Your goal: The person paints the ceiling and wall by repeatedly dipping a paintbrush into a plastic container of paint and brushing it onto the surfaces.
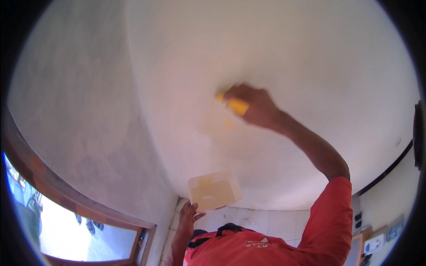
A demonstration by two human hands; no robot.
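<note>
My right hand (252,104) is closed around a yellow sponge (238,105), blurred, held up at the white wall (275,48) in the upper middle of the head view; whether it touches the surface is hard to tell. A yellowish mark shows on the wall just below it. Lower down, my left hand (190,210) grips the left side of a translucent plastic container (214,193) with pale yellowish contents. Both my arms come in from below, beside my red shirt.
A grey wall (71,88) meets the white one at the left, above a wooden-framed doorway (136,246) with footwear outside. Light floor tiles (248,221) show below. At the lower right are a blue water bottle (395,231), a white object and dark items.
</note>
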